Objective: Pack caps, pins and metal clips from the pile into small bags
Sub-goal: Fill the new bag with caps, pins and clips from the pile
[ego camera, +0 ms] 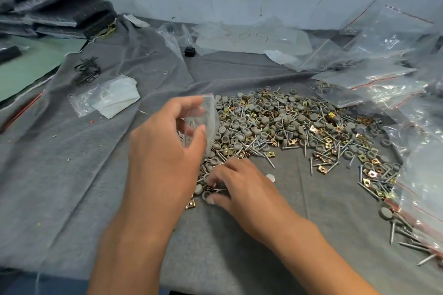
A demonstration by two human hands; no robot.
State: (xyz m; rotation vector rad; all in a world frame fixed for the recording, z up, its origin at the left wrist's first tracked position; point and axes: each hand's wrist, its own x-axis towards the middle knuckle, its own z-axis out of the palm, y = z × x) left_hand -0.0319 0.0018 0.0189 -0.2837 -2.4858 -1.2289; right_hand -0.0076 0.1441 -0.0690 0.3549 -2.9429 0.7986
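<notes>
Left hand (pixel 165 151): grasping a small clear bag (pixel 208 122), raised over the pile's left edge. Right hand (pixel 239 187): fingertips pinching small parts at the pile's near-left end. Pile (pixel 299 127) of caps, pins, metal clips: centre-right on grey-clothed surface (pixel 72 175). Clear bags (pixel 383 55): far right.

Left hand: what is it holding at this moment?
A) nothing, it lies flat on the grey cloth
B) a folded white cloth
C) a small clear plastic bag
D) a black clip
C: the left hand is raised above the edge of the pile, its fingers and thumb pinching a small clear bag.
</notes>
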